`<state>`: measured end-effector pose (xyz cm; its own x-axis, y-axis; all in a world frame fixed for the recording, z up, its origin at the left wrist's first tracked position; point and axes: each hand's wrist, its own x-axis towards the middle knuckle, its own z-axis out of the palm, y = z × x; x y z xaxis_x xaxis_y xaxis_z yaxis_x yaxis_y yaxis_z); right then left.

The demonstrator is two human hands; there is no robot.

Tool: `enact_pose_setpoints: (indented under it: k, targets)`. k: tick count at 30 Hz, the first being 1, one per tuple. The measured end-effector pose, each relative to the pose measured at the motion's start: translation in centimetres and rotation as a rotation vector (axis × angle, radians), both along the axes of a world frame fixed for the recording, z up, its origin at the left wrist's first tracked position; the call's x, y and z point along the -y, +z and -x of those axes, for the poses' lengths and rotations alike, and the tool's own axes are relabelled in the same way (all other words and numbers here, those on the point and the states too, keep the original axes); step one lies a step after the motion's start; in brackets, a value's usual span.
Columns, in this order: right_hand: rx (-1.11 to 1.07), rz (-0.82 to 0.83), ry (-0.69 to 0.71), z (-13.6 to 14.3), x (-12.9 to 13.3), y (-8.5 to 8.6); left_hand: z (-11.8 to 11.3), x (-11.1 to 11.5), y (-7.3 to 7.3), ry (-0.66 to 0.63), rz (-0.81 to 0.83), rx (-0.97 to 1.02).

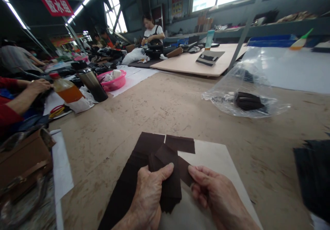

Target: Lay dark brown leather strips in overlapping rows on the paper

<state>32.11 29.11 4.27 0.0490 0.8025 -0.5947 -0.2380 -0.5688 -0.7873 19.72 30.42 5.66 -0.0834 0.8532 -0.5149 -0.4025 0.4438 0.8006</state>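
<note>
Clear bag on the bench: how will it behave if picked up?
Probably floppy: the bag is thin, crinkled film. Likely bottom-heavy, since the dark pieces seem bunched low inside. Film looks glossy, so it may slip in a light pinch.

One left hand (152,190), one right hand (215,190), one steel flask (90,81), one green-tipped bottle (299,43).

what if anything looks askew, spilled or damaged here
Nothing looks spilled. The dark stack in the left hand is uneven, its corners out of line, and the tabletop is scuffed with dark marks. The flask seems to lean, though that may be lens distortion.
</note>
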Motion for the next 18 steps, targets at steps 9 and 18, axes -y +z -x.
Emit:
enact_pose_setpoints:
  k: [9, 18]
  targets:
    - [0.380, -0.091, 0.134, -0.7, -0.5, 0.2, 0.3, -0.1, -0.1, -0.074, 0.004, -0.027]
    - [0.689, -0.385, 0.219, -2.5, -3.3, 0.4, 3.3, 1.8, 1.2, -0.234, 0.033, -0.513]
